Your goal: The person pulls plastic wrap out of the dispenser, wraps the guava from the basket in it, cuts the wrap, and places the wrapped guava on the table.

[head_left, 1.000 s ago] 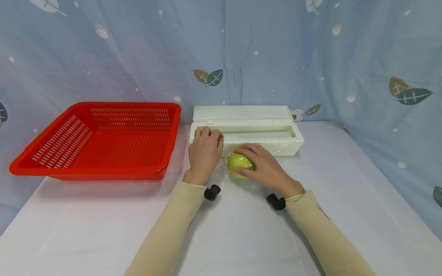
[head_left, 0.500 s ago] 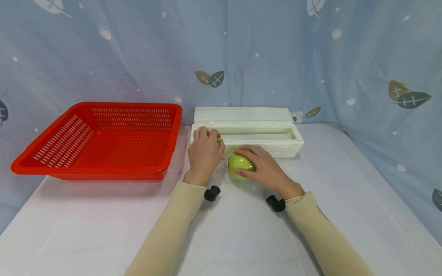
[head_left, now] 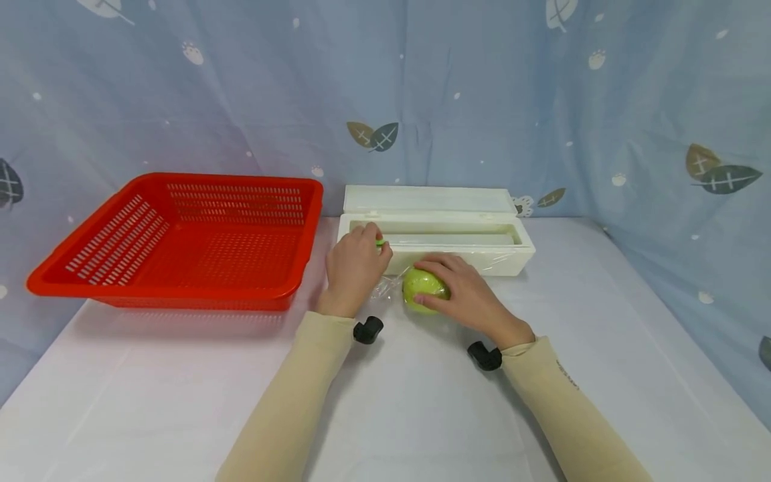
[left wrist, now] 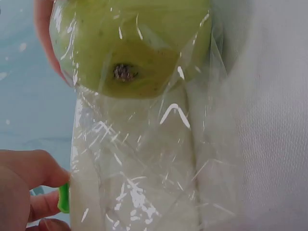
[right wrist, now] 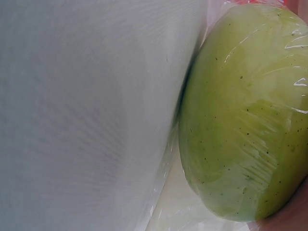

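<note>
My right hand (head_left: pixel 466 291) grips a green apple (head_left: pixel 420 289) on the table, just in front of a white cling film dispenser (head_left: pixel 476 261). Clear cling film (left wrist: pixel 137 149) covers the apple and stretches from it to the dispenser's front, seen closely in the left wrist view. At the dispenser's left end, the left hand (head_left: pixel 354 268) pinches a small bright green slider (left wrist: pixel 63 197) between thumb and fingers. The slider's lower part is hidden by the hand. In the right wrist view the wrapped apple shows tight film with creases.
A red plastic basket (head_left: pixel 295 281) with slotted walls stands to the left. The dispenser's lid (head_left: pixel 427 199) is raised at the back, and a white roll (head_left: pixel 448 239) lies inside. White cloth (head_left: pixel 421 402) covers the table; a blue leaf-patterned curtain (head_left: pixel 482 87) hangs behind.
The whole head view has shifted slightly. Both hands stay nearly in place, the right on the apple and the left at the slider, with the left hand turned a little.
</note>
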Demonstrator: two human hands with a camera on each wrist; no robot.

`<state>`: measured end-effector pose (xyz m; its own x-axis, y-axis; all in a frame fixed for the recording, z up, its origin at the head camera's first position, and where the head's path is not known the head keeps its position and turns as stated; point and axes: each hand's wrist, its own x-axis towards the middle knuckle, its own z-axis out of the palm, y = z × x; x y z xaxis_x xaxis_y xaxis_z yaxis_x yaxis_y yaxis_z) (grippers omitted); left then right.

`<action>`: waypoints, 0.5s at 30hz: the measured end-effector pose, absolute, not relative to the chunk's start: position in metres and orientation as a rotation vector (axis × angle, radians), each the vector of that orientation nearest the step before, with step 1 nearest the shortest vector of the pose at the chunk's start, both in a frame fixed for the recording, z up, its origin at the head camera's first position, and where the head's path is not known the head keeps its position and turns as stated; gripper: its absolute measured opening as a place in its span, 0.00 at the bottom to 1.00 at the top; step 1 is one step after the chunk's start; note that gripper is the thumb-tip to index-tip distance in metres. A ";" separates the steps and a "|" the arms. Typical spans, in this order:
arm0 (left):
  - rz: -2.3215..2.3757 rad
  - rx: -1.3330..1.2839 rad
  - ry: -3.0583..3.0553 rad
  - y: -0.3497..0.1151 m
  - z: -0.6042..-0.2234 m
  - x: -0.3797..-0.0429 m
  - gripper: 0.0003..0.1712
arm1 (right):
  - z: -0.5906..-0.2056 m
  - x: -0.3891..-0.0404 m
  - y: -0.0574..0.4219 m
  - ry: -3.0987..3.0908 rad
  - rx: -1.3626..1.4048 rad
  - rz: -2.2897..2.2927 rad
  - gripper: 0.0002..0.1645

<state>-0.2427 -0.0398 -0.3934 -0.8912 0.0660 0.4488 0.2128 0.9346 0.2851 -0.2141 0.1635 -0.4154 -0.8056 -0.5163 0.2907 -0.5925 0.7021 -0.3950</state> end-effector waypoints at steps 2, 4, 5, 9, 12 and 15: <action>-0.456 -0.191 -2.661 -0.040 -0.393 -0.243 0.10 | -0.415 -0.214 0.164 -2.747 0.908 0.730 0.36; -0.459 -0.186 -2.671 -0.041 -0.392 -0.243 0.11 | -0.415 -0.214 0.164 -2.743 0.914 0.735 0.35; -0.466 -0.185 -2.674 -0.041 -0.392 -0.242 0.11 | -0.415 -0.214 0.165 -2.740 0.915 0.737 0.35; -0.493 -0.173 -2.694 -0.043 -0.390 -0.241 0.11 | -0.415 -0.214 0.165 -2.733 0.913 0.735 0.35; -0.514 -0.145 -2.714 -0.046 -0.388 -0.241 0.10 | -0.414 -0.214 0.165 -2.733 0.915 0.736 0.35; -0.531 -0.131 -2.731 -0.048 -0.387 -0.241 0.10 | -0.413 -0.214 0.165 -2.734 0.911 0.732 0.35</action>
<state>-0.2414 -0.0478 -0.3868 -0.9328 0.0225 0.3598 0.1557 0.9253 0.3459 -0.2140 0.1648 -0.4134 -0.7997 -0.5181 0.3035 -0.6004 0.6935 -0.3982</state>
